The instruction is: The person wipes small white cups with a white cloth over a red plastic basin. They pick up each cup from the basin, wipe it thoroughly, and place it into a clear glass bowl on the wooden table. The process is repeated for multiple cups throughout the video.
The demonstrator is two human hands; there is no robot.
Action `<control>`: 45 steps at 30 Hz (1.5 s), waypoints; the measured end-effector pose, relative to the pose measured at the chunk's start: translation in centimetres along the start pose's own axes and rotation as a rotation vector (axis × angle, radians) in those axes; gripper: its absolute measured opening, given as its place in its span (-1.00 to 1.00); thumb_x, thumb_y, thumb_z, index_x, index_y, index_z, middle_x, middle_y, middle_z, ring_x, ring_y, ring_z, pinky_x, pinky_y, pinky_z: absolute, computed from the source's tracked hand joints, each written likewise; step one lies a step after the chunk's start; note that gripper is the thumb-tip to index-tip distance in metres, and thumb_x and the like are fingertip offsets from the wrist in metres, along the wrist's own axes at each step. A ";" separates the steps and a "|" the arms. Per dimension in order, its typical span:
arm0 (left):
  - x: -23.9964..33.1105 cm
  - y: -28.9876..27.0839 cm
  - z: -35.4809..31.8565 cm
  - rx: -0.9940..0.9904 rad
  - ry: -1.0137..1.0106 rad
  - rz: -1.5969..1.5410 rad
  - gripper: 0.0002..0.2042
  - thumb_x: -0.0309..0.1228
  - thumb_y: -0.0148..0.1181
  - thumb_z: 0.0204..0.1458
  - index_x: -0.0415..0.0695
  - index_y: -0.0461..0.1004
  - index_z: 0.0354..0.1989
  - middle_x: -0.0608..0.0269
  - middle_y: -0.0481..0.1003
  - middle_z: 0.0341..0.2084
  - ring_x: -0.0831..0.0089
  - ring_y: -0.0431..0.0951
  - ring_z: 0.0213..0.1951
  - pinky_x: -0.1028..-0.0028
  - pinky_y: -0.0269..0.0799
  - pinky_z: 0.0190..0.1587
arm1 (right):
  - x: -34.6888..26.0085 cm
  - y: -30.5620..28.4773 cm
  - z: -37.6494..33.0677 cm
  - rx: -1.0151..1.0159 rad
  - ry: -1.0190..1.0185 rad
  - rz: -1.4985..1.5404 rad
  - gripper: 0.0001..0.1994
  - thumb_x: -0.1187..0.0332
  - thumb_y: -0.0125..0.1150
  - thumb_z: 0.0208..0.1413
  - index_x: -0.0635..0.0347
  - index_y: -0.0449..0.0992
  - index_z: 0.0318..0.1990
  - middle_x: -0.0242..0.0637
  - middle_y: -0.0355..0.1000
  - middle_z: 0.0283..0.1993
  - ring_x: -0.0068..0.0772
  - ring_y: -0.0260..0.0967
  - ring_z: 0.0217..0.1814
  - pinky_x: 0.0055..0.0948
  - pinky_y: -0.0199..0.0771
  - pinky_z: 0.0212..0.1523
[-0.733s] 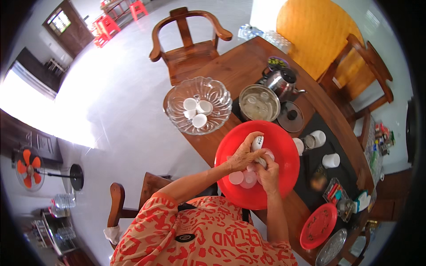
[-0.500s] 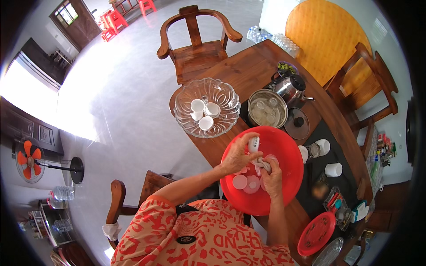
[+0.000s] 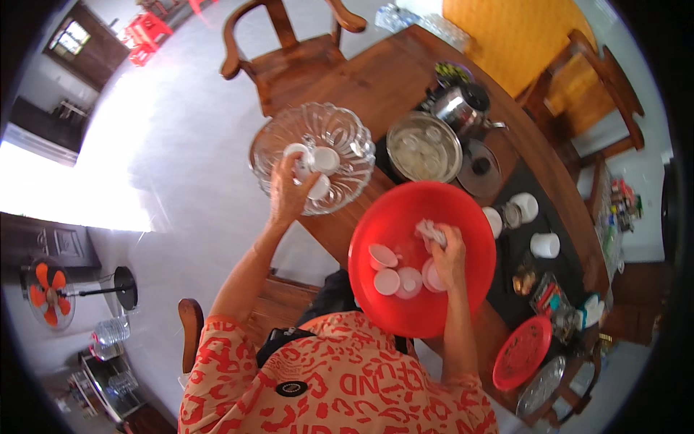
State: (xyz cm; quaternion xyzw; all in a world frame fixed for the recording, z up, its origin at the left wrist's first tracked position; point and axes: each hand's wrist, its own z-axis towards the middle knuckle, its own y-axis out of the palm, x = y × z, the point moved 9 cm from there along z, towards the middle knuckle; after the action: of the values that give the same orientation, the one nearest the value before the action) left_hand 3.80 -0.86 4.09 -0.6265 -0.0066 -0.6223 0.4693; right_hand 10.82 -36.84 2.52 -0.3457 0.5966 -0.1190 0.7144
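While the left hand (image 3: pixel 289 192) reaches over the rim of the clear glass bowl (image 3: pixel 271 145) at the counter's near edge, its fingers are curled round a small white cup (image 3: pixel 298 153) there, though the grip itself is partly hidden so can't tell how firm it is. Two more white cups sit just beside it in the same bowl, touching each other. Right hand (image 3: pixel 450 254) is down in the red basin (image 3: pixel 405 318), fingers closed around a scrunched white cloth (image 3: pixel 429 231), pinching it against the basin's inner wall. Three small white cups (image 3: pixel 399 273) lie on the basin floor just left of that hand, close together. Cups look like thin ceramic: light, stiff, likely wet and slippery, would chip if knocked against the glass, so best taken by the rim and side wall with fingertips, thumb opposite. Cloth is soft and limp, grab anywhere. Glass bowl is fragile and probably heavy, scalloped rim overhangs the wooden counter (image 3: pixel 376 79) edge a bit. Beyond it: a steel pan (image 3: pixel 423 146) with a few pale pieces inside, a metal kettle (image 3: pixel 457 108), more white cups (image 3: pixel 543 244) on a dark mat, a small red plate (image 3: pixel 522 353) near the far right.
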 end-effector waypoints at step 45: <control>8.8 20.0 -10.9 -0.713 -0.373 -0.623 -0.56 -0.33 0.22 -0.08 -0.28 0.30 -0.05 0.11 0.42 -0.24 0.32 0.45 -0.26 0.39 0.39 -0.18 | 3.7 2.2 -0.4 -0.032 -0.167 -0.502 -0.77 0.44 0.24 -0.20 0.14 0.49 -0.28 -0.14 0.25 -0.10 0.03 0.27 -0.11 -0.20 0.43 -0.22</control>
State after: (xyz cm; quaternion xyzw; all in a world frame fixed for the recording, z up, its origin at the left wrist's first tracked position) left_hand 9.15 -23.60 -2.94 -0.8165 -0.0643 -0.5737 0.0092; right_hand 10.91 -37.53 -1.69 -0.5025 0.4330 -0.2542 0.7038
